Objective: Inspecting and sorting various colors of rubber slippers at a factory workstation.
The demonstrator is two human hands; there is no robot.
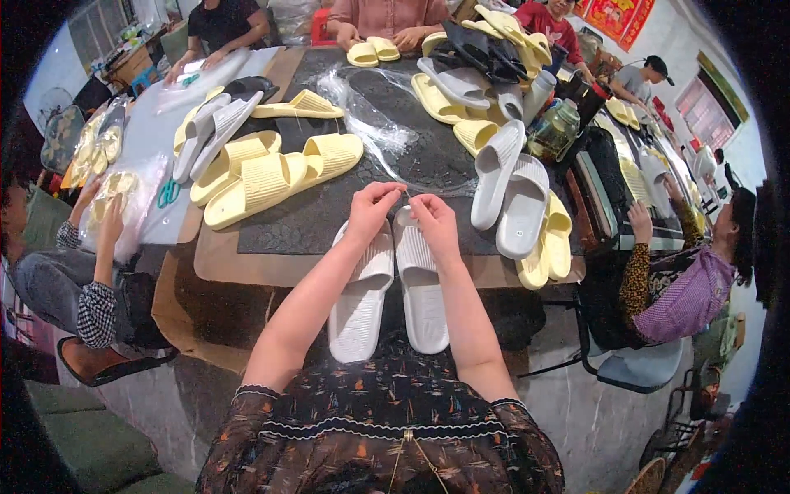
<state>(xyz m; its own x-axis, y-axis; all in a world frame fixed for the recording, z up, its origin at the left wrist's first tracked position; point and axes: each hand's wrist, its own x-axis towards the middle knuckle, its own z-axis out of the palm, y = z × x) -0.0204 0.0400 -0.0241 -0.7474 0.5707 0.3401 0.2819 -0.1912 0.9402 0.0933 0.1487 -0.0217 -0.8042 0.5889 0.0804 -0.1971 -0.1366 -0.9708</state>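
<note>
Two grey ribbed slide slippers lie side by side at the table's near edge, their heels toward me. Above the left slipper (358, 305), my left hand (373, 212) is closed, its fingertips pinched together. Just beside it, over the toe end of the right slipper (424, 300), my right hand (435, 224) is pinched too. The fingertips of both hands nearly meet around something thin and dark, too small to name. Beyond them a bundle of clear thin plastic strands (383, 136) spreads over the dark table mat (309, 226).
Yellow slippers (276, 177) and grey slippers (216, 136) lie to the left. More grey slippers (522, 206) and yellow slippers (558, 239) sit at right, near a glass jar (553, 132). Co-workers sit around the tables; one across holds yellow slippers (374, 52). Green-handled scissors (168, 193) lie left.
</note>
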